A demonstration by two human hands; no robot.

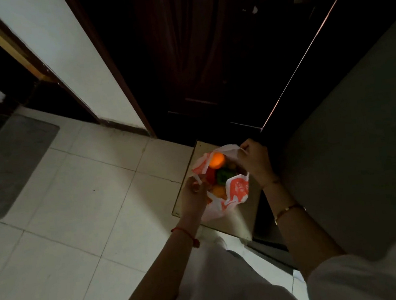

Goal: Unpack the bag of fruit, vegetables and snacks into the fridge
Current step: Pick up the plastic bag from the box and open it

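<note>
hands [222, 176] spread crinkly plastic bag [237, 192], round orange [216, 160], apparently.

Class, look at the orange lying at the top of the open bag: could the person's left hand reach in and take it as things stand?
Probably yes. The orange lies uncovered in the bag, whose mouth both hands hold apart, but the left hand would first have to release the bag edge it grips.

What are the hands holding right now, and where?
Both grip the plastic bag: left hand on its near-left handle, right hand on the far rim.
</note>
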